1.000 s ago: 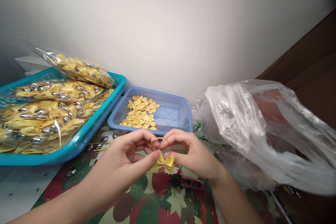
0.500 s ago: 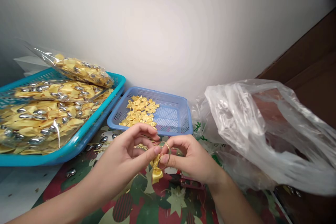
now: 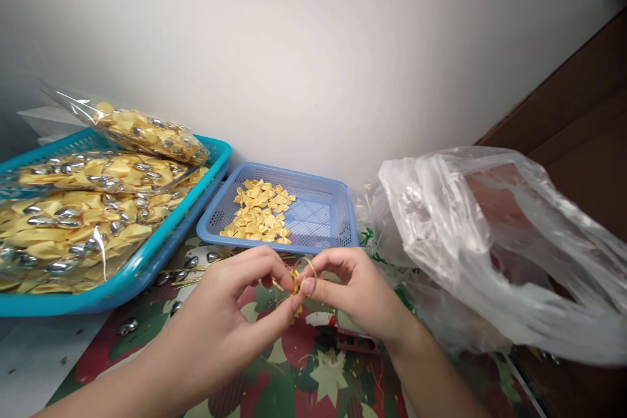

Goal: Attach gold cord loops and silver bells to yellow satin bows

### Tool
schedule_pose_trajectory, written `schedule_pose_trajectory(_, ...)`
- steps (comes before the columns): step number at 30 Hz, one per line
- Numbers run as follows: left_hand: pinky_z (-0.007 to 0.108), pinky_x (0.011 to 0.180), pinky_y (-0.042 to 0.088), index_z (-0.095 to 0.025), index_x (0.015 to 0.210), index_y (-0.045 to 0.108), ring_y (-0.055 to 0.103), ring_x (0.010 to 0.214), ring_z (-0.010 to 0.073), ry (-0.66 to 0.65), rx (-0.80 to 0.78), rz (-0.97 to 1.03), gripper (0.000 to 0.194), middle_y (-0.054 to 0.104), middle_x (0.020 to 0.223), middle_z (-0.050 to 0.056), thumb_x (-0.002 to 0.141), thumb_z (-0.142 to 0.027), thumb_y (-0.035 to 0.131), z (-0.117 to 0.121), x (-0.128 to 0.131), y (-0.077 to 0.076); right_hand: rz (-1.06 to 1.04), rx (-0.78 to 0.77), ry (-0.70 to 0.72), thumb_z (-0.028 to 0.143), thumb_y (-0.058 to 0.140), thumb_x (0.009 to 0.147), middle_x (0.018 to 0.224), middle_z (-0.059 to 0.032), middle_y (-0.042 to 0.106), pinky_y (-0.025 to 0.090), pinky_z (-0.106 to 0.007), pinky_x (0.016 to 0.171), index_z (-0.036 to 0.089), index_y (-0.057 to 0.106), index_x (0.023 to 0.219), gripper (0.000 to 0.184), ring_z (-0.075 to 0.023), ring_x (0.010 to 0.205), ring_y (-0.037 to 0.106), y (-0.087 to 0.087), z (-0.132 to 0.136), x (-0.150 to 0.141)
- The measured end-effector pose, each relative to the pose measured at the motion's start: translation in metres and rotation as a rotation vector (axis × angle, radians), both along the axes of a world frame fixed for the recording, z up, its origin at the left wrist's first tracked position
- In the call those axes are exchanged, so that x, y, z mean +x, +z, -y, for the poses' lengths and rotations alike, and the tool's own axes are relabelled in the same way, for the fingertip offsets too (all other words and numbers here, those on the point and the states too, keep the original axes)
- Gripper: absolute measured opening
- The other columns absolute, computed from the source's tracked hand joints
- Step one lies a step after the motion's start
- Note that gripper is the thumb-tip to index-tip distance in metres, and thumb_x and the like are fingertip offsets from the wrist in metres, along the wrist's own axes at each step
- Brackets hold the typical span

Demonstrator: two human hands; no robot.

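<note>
Head view, left to right: rectangular teal plastic basket point(image 3: 171, 221) holding stacked clear plastic bags point(image 3: 147, 134) of yellow satin bows and silver oval beads. Loose silver oval bead point(image 3: 128, 326) near it, on counter point(image 3: 279, 379) with red, green and cream patterned cover. Thin straight gold strands point(image 3: 191, 276) beyond left wrist. Left hand point(image 3: 230, 307): thumb and index fingers pinching small yellow satin ribbon piece point(image 3: 294, 282), mostly hidden, between the 2 hands, just in front of blue mesh plastic basket point(image 3: 318, 215). Pile of small yellow bows point(image 3: 262, 209) fills its left part. Thin round gold ring point(image 3: 315, 271) stands beside ribbon, pinched by thumb and index fingers of right hand point(image 3: 357, 294). Dark red tool point(image 3: 358, 341) below, kind unclear. Far right: crumpled translucent white plastic bag point(image 3: 441, 209), brown panel point(image 3: 578, 144) behind.
</note>
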State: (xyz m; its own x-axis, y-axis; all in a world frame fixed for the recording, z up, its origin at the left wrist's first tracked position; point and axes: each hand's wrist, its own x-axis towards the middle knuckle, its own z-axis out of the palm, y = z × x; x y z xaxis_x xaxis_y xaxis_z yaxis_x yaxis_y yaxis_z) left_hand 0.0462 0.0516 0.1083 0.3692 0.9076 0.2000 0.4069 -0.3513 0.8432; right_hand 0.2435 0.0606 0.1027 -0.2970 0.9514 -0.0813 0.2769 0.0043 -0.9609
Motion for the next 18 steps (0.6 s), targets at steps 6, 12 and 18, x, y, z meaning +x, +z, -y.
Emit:
schedule_pose_trajectory(6,0.022,0.056,0.044,-0.026,0.078,0.065,0.058,0.066,0.0155,0.013,0.030,-0.048,0.012,0.066,0.074,-0.003,0.088,-0.032,0.060,-0.003,0.000,-0.007,-0.030,-0.010,0.002,0.038,0.076,0.079,0.081,-0.0012,0.073,0.053,-0.031,0.072,0.024,0.075,0.080,0.014,-0.0188,0.079,0.067,-0.003,-0.001,0.001)
schedule_pose_trajectory(12,0.025,0.058,0.045,-0.025,0.079,0.062,0.059,0.068,0.0158,0.014,0.030,-0.072,0.010,0.066,0.075,-0.004,0.087,-0.028,0.057,0.000,-0.003,-0.009,-0.082,-0.016,0.020,0.038,0.077,0.078,0.087,-0.0034,0.072,0.052,-0.032,0.079,0.021,0.073,0.079,0.018,-0.0188,0.085,0.065,-0.003,-0.003,0.000)
schedule_pose_trajectory(18,0.024,0.055,0.045,-0.025,0.080,0.061,0.058,0.070,0.0162,0.054,0.041,-0.065,0.010,0.066,0.078,-0.003,0.088,-0.030,0.056,-0.001,-0.002,-0.011,-0.251,-0.103,-0.027,0.033,0.078,0.076,0.083,-0.0013,0.069,0.050,-0.030,0.077,0.020,0.069,0.077,0.016,-0.0160,0.080,0.063,-0.004,-0.002,-0.007)
